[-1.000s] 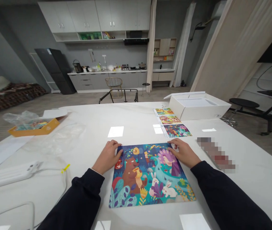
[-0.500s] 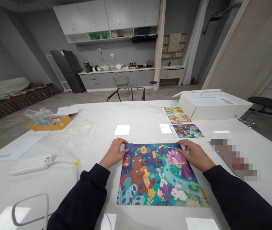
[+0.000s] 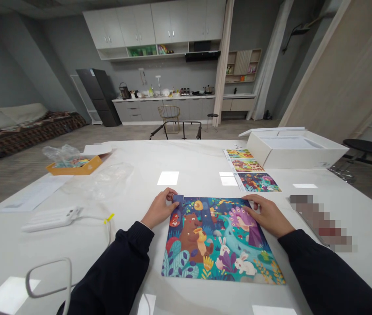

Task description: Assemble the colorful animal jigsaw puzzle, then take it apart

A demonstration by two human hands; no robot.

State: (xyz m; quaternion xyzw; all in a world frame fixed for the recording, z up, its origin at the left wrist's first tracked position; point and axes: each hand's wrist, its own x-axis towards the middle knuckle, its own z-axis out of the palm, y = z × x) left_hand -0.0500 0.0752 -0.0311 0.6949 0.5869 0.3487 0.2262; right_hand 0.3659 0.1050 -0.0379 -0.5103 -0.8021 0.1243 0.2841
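A jigsaw puzzle (image 3: 199,238) with a forest picture of a bear, rabbits and a peacock lies flat on the white table before me. My left hand (image 3: 159,209) is closed at its far left corner, pinching a dark blue corner piece (image 3: 178,199). That piece sits slightly out of line with the puzzle's far edge, and a small gap shows beside it. At the far right corner, my right hand (image 3: 269,215) grips the puzzle's edge between thumb and fingers; the fingertips are partly hidden.
Picture cards (image 3: 258,182) lie beyond the puzzle, beside an open white box (image 3: 307,156). Leftward are an orange box (image 3: 74,169) of pieces, clear plastic wrap (image 3: 112,177), a paper sheet (image 3: 36,194) and a white power strip (image 3: 51,220) with its cable. A blurred-out object (image 3: 320,223) lies right.
The corner piece under my left hand has shifted up and outward, breaking the puzzle's straight far edge. My right hand stays at its corner. The view has moved slightly.
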